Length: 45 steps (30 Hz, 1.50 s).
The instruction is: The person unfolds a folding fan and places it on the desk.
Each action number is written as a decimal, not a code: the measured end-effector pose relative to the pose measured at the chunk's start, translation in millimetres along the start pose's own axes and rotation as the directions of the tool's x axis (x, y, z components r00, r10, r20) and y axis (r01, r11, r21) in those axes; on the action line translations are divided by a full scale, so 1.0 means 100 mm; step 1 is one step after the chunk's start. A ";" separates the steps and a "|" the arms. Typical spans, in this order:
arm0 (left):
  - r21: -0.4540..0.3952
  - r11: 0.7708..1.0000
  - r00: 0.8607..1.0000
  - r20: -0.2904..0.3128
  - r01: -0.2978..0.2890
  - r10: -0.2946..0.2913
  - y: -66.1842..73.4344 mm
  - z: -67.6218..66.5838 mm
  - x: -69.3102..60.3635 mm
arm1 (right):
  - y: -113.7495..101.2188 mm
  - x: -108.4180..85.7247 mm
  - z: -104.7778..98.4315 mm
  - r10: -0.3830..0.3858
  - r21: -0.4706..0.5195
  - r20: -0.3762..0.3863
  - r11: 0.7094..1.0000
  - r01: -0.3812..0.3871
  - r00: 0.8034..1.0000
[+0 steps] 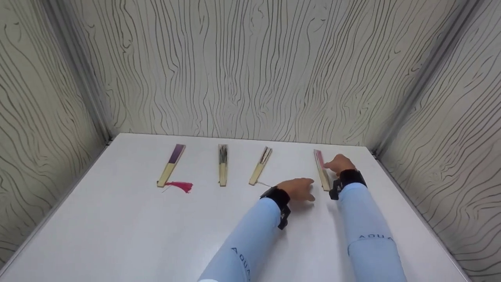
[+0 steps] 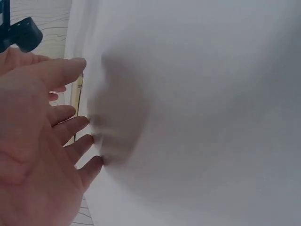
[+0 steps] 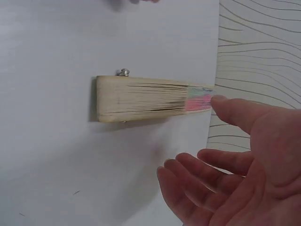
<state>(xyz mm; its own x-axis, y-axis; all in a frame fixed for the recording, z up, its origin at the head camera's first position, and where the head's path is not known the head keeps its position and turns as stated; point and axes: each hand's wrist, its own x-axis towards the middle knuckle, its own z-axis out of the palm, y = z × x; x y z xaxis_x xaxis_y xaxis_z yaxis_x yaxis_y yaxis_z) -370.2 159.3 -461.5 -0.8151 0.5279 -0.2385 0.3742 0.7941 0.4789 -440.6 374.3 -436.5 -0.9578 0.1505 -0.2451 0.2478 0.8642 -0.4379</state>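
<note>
A folded hand fan point(image 1: 323, 178) with pale wooden ribs and a pink upper part lies at the right of the white table. Beside its right edge is my right hand point(image 1: 339, 163); in the right wrist view the thumb overlaps the tip of this fan point(image 3: 146, 100), the other fingers are loosely bent, and contact is unclear. My left hand point(image 1: 299, 189) hovers over the table left of the same fan, fingers spread and holding nothing. In the left wrist view the fingers of that hand point(image 2: 42, 136) partly hide a strip of pale wood point(image 2: 75, 96).
Further left lie three more folded fans: one with brownish patterning point(image 1: 258, 170), one dark-patterned point(image 1: 223, 168), and one purple point(image 1: 168, 172) with a red tassel point(image 1: 182, 186). Wood-grain panels point(image 1: 235, 70) stand along the back and both sides of the table point(image 1: 117, 235).
</note>
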 end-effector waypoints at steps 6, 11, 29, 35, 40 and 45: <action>-0.077 0.996 0.999 -0.011 0.035 -0.036 0.02 -0.08 0.07 | 0.03 0.01 0.07 -0.007 -0.012 0.033 1.000 0.008 0.999; -0.165 0.983 0.996 -0.030 0.077 -0.083 0.03 -0.01 0.30 | -0.05 -0.05 0.06 -0.006 0.105 0.099 0.994 -0.004 0.995; -0.819 0.554 0.903 -0.117 0.147 -0.412 -0.01 -0.13 0.09 | -0.45 -0.21 0.15 0.051 0.171 0.250 0.981 -0.096 0.967; -0.706 0.693 0.888 -0.215 0.147 -0.407 -0.23 -0.03 0.26 | -0.51 -0.13 0.28 -0.027 0.356 0.343 0.929 -0.104 0.939; -0.807 0.589 0.891 -0.230 0.049 -0.390 -0.32 -0.10 0.16 | -0.66 -0.17 0.32 -0.087 0.445 0.298 0.894 -0.058 0.951; -0.882 0.465 0.900 -0.263 -0.078 -0.349 -0.40 -0.31 -0.05 | -0.86 -0.33 0.26 -0.205 0.519 0.196 0.852 0.076 0.959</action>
<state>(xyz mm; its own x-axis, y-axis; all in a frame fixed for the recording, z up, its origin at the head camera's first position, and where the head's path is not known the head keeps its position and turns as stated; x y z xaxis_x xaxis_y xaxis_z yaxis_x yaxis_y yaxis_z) -395.1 116.1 -453.1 -0.9801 0.1189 -0.1591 -0.1525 0.0624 0.9863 -426.6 282.5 -413.9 -0.9405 -0.1277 -0.3150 0.2138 0.4983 -0.8403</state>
